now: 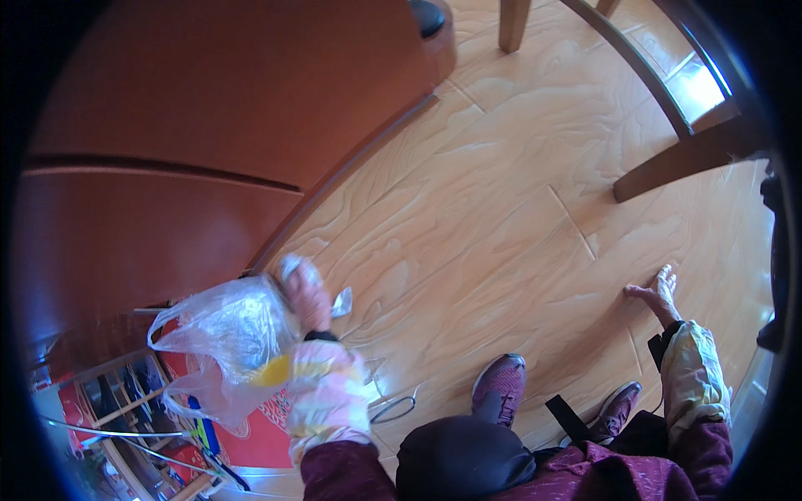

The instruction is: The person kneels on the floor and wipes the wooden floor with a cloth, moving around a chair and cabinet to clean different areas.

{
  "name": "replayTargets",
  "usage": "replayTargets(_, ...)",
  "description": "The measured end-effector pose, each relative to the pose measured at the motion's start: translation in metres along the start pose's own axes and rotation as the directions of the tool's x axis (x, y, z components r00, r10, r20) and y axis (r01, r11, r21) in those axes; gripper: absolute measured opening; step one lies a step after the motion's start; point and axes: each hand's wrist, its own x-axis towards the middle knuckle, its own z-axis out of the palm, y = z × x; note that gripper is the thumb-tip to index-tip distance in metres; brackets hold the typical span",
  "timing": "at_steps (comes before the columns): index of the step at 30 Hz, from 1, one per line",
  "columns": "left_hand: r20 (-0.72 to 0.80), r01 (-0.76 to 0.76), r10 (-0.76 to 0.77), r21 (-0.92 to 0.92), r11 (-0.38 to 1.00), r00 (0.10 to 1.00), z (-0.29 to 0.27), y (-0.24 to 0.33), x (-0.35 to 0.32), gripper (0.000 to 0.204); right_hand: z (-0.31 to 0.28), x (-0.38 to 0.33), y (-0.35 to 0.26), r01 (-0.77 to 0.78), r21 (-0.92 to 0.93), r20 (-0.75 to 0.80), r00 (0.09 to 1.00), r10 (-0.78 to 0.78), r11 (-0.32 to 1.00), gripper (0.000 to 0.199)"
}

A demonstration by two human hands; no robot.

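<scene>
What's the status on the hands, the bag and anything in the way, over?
Left hand blurred, beside bag; grip unclear. Right hand open, over floor. Brown furniture close by the bag.

Home, seemingly: wood-grain floor (476, 217), reddish-brown cabinet (225, 92).

The blurred left hand (307, 299) is at the edge of a clear plastic bag (238, 326), beside a red-brown cabinet (184, 100) on the left. The right hand (661, 297), thumb spread, hangs above the wood-grain floor (476, 234); wooden chair legs (668, 169) stand far right.
</scene>
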Motion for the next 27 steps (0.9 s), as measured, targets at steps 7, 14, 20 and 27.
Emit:
replayTargets(7,-0.284,0.060,-0.014,0.154,0.986,0.959,0.031,0.015,0.020,0.029,0.004,0.000,0.000,0.018,-0.042,-0.045,0.999,-0.020,0.999,0.141)
replayTargets(14,-0.180,-0.358,0.333,-0.130,0.925,0.926,0.024,0.161,0.032,0.052,-0.001,-0.006,-0.007,-0.010,-0.040,-0.007,1.000,0.010,0.999,0.136)
replayTargets(20,-0.193,-0.429,0.416,-0.029,0.903,0.888,0.011,0.081,0.033,0.042,0.000,-0.004,-0.003,0.013,-0.044,-0.019,1.000,-0.014,0.999,0.136)
replayTargets(27,-0.073,0.200,-0.191,0.165,0.966,0.979,0.008,-0.039,0.053,0.053,0.003,-0.001,0.003,0.031,0.009,-0.034,0.999,-0.030,0.999,0.140)
